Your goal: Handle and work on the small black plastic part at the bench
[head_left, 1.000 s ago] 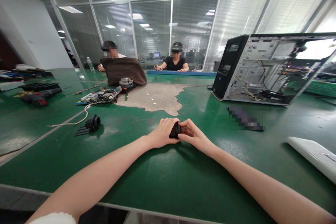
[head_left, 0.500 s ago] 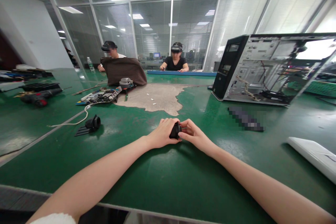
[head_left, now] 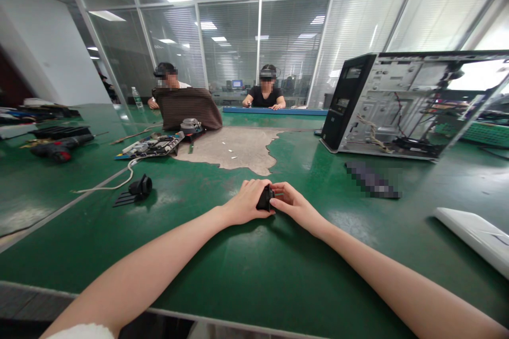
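Observation:
My left hand (head_left: pixel 247 202) is wrapped around a small black plastic part (head_left: pixel 264 199), whose exact kind I cannot make out. At the right end of this part is a round rim, which my right hand (head_left: pixel 292 202) grips between thumb and fingers. Both hands are close together just above the green table, in the middle of the view. Fingers hide much of the part. To the left, a black round piece with several long prongs (head_left: pixel 137 189) lies on the tabletop, apart from my hands.
An opened computer case (head_left: pixel 353 106) stands at the right, behind a blurred-out dark object (head_left: pixel 371 180) and a white device (head_left: pixel 473 238). At the left lie a circuit board (head_left: pixel 153 145), a white cable (head_left: pixel 129 175) and a power drill (head_left: pixel 61 147). Two people sit across the table.

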The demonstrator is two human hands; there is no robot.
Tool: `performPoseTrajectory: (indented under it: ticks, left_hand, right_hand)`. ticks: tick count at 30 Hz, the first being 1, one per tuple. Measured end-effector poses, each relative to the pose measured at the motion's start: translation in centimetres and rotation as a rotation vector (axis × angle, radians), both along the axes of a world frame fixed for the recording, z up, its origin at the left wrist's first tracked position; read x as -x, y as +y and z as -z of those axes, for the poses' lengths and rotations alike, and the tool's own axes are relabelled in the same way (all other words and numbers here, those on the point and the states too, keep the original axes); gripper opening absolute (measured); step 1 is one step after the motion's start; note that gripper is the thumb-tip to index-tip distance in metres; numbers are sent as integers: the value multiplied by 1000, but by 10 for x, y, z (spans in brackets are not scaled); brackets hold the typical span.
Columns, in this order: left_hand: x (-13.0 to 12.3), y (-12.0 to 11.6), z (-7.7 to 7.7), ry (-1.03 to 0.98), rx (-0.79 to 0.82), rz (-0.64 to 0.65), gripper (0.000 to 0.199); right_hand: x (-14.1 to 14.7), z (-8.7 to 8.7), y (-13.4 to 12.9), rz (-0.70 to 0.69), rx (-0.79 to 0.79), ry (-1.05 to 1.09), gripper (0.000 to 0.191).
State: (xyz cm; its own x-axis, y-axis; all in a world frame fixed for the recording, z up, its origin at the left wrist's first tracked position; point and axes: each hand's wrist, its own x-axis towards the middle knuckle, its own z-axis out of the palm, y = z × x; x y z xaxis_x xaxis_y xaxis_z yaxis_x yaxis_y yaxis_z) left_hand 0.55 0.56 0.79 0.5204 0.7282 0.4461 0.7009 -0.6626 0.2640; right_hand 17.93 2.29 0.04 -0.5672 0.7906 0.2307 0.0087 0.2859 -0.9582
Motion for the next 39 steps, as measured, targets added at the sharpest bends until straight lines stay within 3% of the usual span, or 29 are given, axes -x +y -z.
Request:
performPoseTrajectory:
  ticks: [5, 12, 17, 24, 30, 35, 39]
  left_hand:
    - [0, 1, 1, 5, 0, -8, 56]
    - [1, 2, 4, 2, -15, -11, 57]
    - [0, 1, 2, -5, -5, -1, 55]
    - [0, 1, 2, 2, -1, -11, 55]
    - [1, 2, 3, -4, -12, -10, 57]
    - [0, 1, 2, -4, 4, 0, 55]
    - [0, 1, 2, -9, 4, -9, 54]
  right_hand:
    - [-1, -4, -3, -89, 42, 51, 32]
    - [0, -5, -3, -32, -1, 26, 23]
    - [0, 1, 0, -22, 2, 17, 28]
    - [-2, -4, -2, -104, 34, 41, 30]
    - [-1, -5, -2, -52, 15, 38, 22]
    - [0, -3, -2, -31, 30, 18, 32]
    - [-1, -2, -1, -72, 19, 17, 29]
